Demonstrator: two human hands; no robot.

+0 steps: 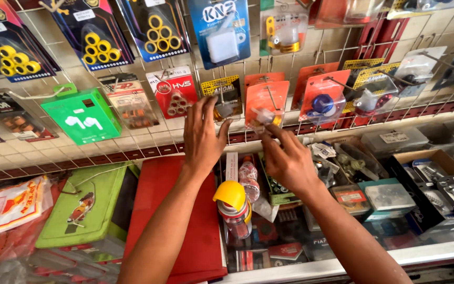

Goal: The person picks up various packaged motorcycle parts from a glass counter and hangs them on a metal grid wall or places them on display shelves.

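My left hand (202, 135) is raised to the wire wall rack with its fingers spread. The fingertips rest against a yellow-and-black carded pack (220, 89) that hangs on a hook. My right hand (289, 159) reaches up beside it, and its fingertips pinch the bottom of an orange blister pack (266, 97) holding a small pale part. Both packs hang on the white wire grid (132, 139). A spray can with a yellow cap (232, 202) stands just below my wrists.
More carded parts hang around: a green box (82, 115), a red pack of rollers (173, 92), and an orange pack with a blue part (321, 97). Below are a red flat box (182, 210), a green case (88, 208) and open boxes of small parts (426, 179).
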